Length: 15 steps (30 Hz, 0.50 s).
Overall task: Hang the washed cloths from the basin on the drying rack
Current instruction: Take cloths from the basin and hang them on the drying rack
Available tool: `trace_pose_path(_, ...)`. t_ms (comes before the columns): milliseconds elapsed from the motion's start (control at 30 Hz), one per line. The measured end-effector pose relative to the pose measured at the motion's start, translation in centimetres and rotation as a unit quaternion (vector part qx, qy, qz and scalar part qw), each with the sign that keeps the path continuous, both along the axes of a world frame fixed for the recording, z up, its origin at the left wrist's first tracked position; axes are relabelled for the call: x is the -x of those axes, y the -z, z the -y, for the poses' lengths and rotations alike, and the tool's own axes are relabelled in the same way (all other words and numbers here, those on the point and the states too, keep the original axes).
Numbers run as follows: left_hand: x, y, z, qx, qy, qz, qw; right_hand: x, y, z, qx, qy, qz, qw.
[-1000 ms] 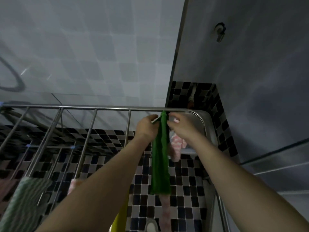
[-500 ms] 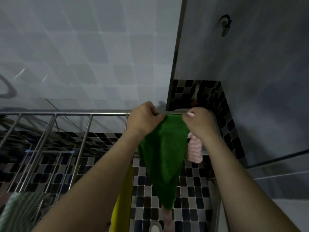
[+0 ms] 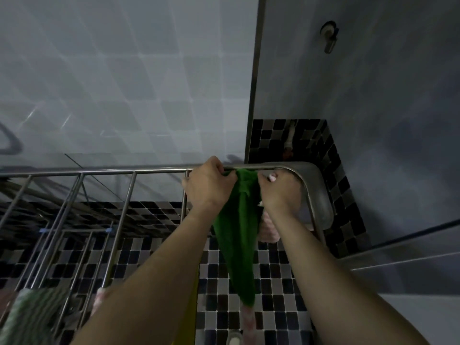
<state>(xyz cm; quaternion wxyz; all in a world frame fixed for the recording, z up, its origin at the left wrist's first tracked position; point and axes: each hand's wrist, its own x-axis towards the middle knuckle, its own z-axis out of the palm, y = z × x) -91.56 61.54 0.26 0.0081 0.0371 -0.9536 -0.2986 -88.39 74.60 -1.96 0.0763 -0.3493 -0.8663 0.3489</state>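
A green cloth [image 3: 240, 235] hangs in a narrow bunch from the far top bar of the steel drying rack [image 3: 129, 172], near its right corner. My left hand [image 3: 207, 186] grips the cloth's top edge at the bar. My right hand [image 3: 278, 192] pinches the same edge just to the right. A pink and white cloth [image 3: 268, 229] hangs behind the green one, mostly hidden. The basin is out of sight.
A green-striped cloth [image 3: 32, 317] and a pink one [image 3: 99, 298] lie over nearer rack bars at lower left. Something yellow [image 3: 190, 322] hangs under my left forearm. Tiled wall behind, grey wall with a hook [image 3: 329, 36] to the right, mosaic floor below.
The green cloth, spread wide between my hands half a second ago, is now bunched narrow again at the bar. Both hands have drawn closer together on its top edge.
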Motion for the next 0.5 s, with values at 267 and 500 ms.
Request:
trace_pose_path(267, -1.3, 0.6, 0.6, 0.055, 0.047, -0.068, 0.995, -0.6, -1.6, -0.7, 0.128, -0.156, 0.033, 0.979)
trace_pose_path(500, -9.0, -2.3, 3.2, 0.058, 0.237, 0.198, 0.949, -2.9, -4.1, 0.0, 0.119, -0.278, 0.116, 0.946)
